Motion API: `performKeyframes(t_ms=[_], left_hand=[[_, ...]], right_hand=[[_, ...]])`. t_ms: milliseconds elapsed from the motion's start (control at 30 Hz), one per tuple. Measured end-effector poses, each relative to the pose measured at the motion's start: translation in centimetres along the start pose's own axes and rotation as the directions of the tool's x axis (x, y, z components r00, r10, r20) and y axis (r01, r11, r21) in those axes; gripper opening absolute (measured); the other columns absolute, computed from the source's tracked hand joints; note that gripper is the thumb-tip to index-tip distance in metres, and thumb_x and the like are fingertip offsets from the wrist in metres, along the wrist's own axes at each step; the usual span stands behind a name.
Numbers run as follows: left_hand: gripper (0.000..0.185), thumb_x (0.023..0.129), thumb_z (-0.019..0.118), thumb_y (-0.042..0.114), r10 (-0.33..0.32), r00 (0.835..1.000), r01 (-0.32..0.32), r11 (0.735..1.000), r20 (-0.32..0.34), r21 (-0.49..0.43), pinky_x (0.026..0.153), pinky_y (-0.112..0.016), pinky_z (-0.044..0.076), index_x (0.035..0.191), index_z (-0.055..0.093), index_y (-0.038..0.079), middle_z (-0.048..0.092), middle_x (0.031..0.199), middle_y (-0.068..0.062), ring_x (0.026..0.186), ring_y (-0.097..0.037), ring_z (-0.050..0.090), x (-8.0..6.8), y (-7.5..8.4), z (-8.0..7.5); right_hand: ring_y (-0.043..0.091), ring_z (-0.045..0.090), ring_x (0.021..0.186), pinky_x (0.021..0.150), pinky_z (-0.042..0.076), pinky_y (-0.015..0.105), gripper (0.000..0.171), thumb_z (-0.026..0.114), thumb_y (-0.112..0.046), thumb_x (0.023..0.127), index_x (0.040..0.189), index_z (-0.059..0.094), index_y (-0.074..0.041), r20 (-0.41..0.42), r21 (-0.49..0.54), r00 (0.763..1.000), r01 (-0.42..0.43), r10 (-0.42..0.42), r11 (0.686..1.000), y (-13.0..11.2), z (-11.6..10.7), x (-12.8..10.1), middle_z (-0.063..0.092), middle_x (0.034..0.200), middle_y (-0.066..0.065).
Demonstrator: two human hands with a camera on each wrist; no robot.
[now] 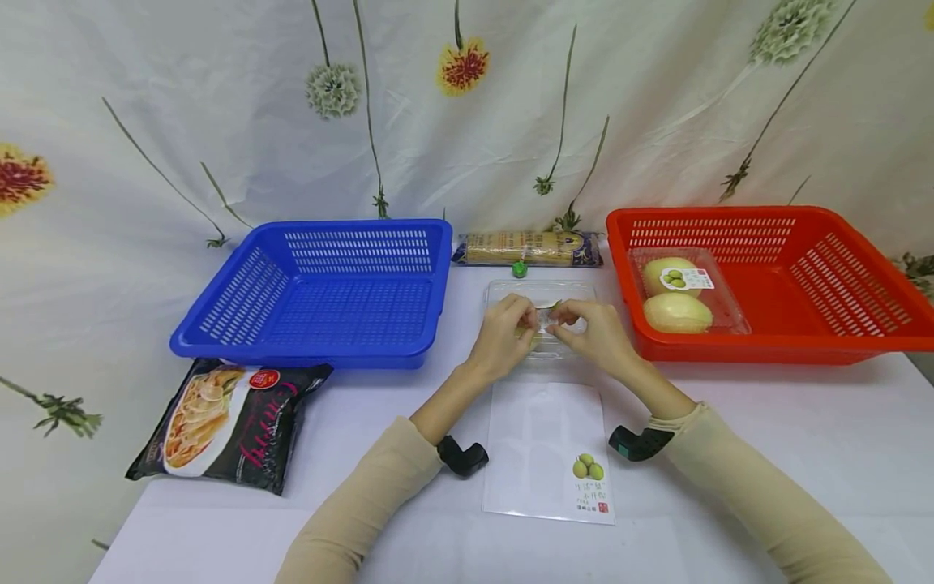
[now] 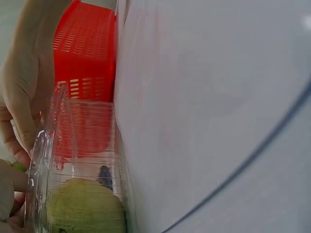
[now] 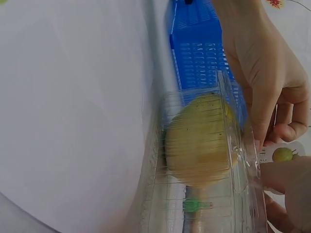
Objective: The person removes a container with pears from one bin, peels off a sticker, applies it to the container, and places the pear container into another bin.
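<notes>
Nearest the camera, low in the centre of the head view, a clear plastic bag (image 1: 547, 450) printed with green fruit lies flat on the white table (image 1: 730, 487). At lower left lies a black noodle packet (image 1: 229, 422).

Just above the bag, at frame centre, both hands meet over a clear plastic clamshell box (image 1: 540, 296).
- Left hand (image 1: 503, 337): fingers curled, tips pressing on the near top edge of the box. The right wrist view shows its fingers (image 3: 272, 111) bent down against the box rim.
- Right hand (image 1: 598, 332): fingers curled, thumb and fingertips pinching at the box lid beside a small label. The left wrist view shows its fingers (image 2: 22, 111) along the lid edge.
- The fingertips of the two hands almost touch.

Inside the box, a yellow-green pear (image 3: 199, 141) is visible through the plastic.

Left of the box stands a blue basket (image 1: 321, 284). At right, a red basket (image 1: 773, 276) holds a second clamshell with two pears (image 1: 679, 296). Behind the box, at upper centre, lie a small green object (image 1: 519, 268) and a long noodle pack (image 1: 529, 248) against the floral cloth backdrop (image 1: 219, 105).
</notes>
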State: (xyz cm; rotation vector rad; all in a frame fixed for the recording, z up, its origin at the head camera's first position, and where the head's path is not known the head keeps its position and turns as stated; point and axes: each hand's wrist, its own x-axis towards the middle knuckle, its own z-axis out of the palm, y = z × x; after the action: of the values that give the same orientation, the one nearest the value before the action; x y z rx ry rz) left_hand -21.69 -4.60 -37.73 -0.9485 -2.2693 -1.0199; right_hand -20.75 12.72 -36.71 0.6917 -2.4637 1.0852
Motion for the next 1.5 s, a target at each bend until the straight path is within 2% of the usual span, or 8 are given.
performKeyframes(t_ms=[267,467,667,833,1000,1233,1333,1500], left_hand=[[0.013,0.075,0.071,-0.003,-0.025,0.999,0.021,0.993,0.031,0.116,0.086,-0.038,0.047,0.080,0.062,0.004,0.065,0.094,-0.012,0.094,-0.027,0.059,0.0,0.0,-0.4],[0.013,0.082,0.071,0.009,-0.098,0.985,0.074,0.984,0.143,0.163,0.096,-0.048,0.037,0.095,0.071,0.006,0.065,0.109,-0.012,0.110,-0.029,0.055,0.3,0.0,-1.0],[0.025,0.089,0.064,0.016,-0.197,0.937,0.126,0.961,0.290,0.247,0.104,-0.052,0.028,0.112,0.068,0.009,0.056,0.128,-0.014,0.125,-0.030,0.045,0.9,0.0,-1.5],[0.036,0.094,0.056,0.023,-0.240,0.885,0.097,0.933,0.400,0.347,0.108,-0.056,0.022,0.128,0.059,0.010,0.046,0.140,-0.014,0.133,-0.029,0.036,1.4,-0.1,-1.8],[0.043,0.098,0.046,0.027,-0.284,0.837,0.086,0.912,0.468,0.400,0.110,-0.055,0.018,0.137,0.049,0.009,0.037,0.147,-0.013,0.138,-0.027,0.027,1.7,-0.5,-1.8],[0.049,0.096,0.036,0.029,-0.343,0.818,0.124,0.889,0.462,0.441,0.098,-0.051,0.028,0.142,0.044,0.014,0.035,0.147,-0.008,0.134,-0.026,0.028,1.9,-0.8,-1.6],[0.051,0.093,0.036,0.029,-0.361,0.813,0.135,0.880,0.457,0.455,0.096,-0.050,0.029,0.142,0.043,0.016,0.035,0.146,-0.008,0.132,-0.026,0.028,2.0,-0.8,-1.5],[0.054,0.091,0.036,0.029,-0.376,0.797,0.141,0.877,0.473,0.459,0.103,-0.057,0.023,0.144,0.040,0.015,0.027,0.152,-0.010,0.140,-0.031,0.017,2.2,-0.9,-1.4]], right_hand=[[0.036,0.059,0.090,0.082,0.046,0.049,0.018,0.077,-0.005,0.076,0.091,0.072,0.003,0.016,-0.060,1.000,0.021,-0.020,0.998,0.1,-0.2,0.1,0.066,0.092,0.019],[0.037,0.052,0.100,0.092,0.033,0.054,0.015,0.073,-0.008,0.080,0.093,0.073,0.000,0.122,-0.099,0.993,0.015,-0.003,0.995,0.3,-0.6,0.2,0.064,0.099,0.020],[0.040,0.045,0.109,0.092,0.032,0.055,0.019,0.070,-0.011,0.083,0.098,0.073,0.000,0.184,-0.106,0.982,-0.031,0.050,0.994,0.3,-1.0,0.3,0.057,0.111,0.025],[0.041,0.042,0.111,0.093,0.032,0.055,0.025,0.069,-0.013,0.085,0.106,0.070,0.001,0.235,-0.128,0.970,-0.033,0.062,0.991,0.4,-1.3,0.7,0.053,0.117,0.027],[0.041,0.043,0.107,0.090,0.034,0.053,0.033,0.068,-0.016,0.086,0.115,0.066,0.000,0.302,-0.189,0.950,-0.015,0.073,0.982,0.2,-1.7,1.3,0.054,0.115,0.027],[0.042,0.038,0.111,0.090,0.035,0.053,0.044,0.055,-0.029,0.094,0.134,0.053,-0.008,0.386,-0.386,0.898,-0.050,0.211,0.921,-0.4,-1.1,2.2,0.046,0.123,0.026],[0.041,0.037,0.109,0.089,0.035,0.052,0.046,0.050,-0.031,0.096,0.138,0.048,-0.011,0.403,-0.421,0.879,-0.069,0.255,0.905,-0.6,-0.9,2.4,0.043,0.124,0.024],[0.040,0.038,0.107,0.088,0.036,0.051,0.045,0.050,-0.029,0.096,0.137,0.049,-0.009,0.401,-0.420,0.882,-0.063,0.247,0.906,-0.6,-0.8,2.4,0.043,0.122,0.023]])
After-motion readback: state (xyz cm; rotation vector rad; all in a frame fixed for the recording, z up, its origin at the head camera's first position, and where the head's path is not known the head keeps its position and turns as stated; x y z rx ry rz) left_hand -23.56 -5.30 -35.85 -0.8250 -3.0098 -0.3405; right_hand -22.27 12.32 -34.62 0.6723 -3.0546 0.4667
